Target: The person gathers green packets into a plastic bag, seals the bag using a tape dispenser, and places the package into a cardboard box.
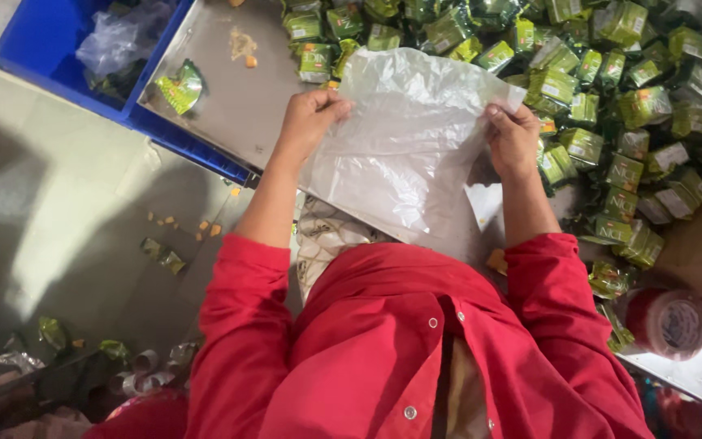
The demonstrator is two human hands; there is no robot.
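Note:
A clear plastic bag [406, 138] hangs spread between my two hands over the edge of a steel table [229, 97]. My left hand [309, 118] pinches the bag's upper left corner. My right hand [513, 140] grips its upper right corner. The bag looks empty and wrinkled. Just beyond the bag lies a heap of small green snack packets [603, 89], covering the far and right part of the table. My red sleeves and red coat fill the bottom of the view.
A blue bin [38, 41] holding crumpled plastic stands at the top left. One green packet [179, 88] lies alone on the steel. Crumbs and torn wrappers [162, 254] litter the floor. A roll of tape [669, 323] sits at the lower right.

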